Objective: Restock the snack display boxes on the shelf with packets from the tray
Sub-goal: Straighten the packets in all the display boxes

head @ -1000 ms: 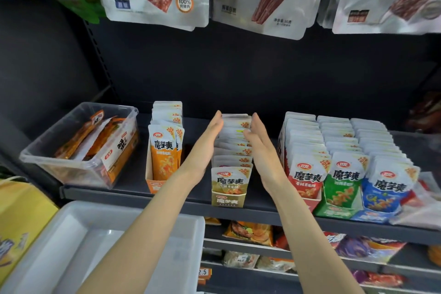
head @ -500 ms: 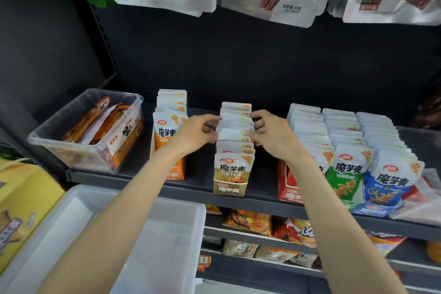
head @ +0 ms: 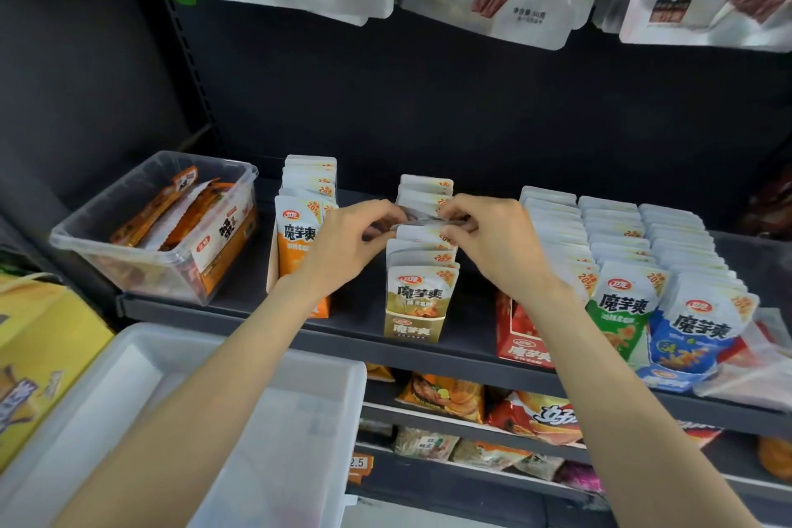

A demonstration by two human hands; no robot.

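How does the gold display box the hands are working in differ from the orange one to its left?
The gold display box has both hands in it, left hand and right hand pinching packets midway back; the orange display box is untouched. The gold box's row shows a gap at the hands; the orange box's row looks unbroken. The gold box sits nearer the shelf's front edge. Both hold upright packets of the same brand.

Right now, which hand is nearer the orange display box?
Left. The left hand overlaps the orange display box at its right edge, pinching a packet in the gold display box. The right hand is right of the gold box, farther off.
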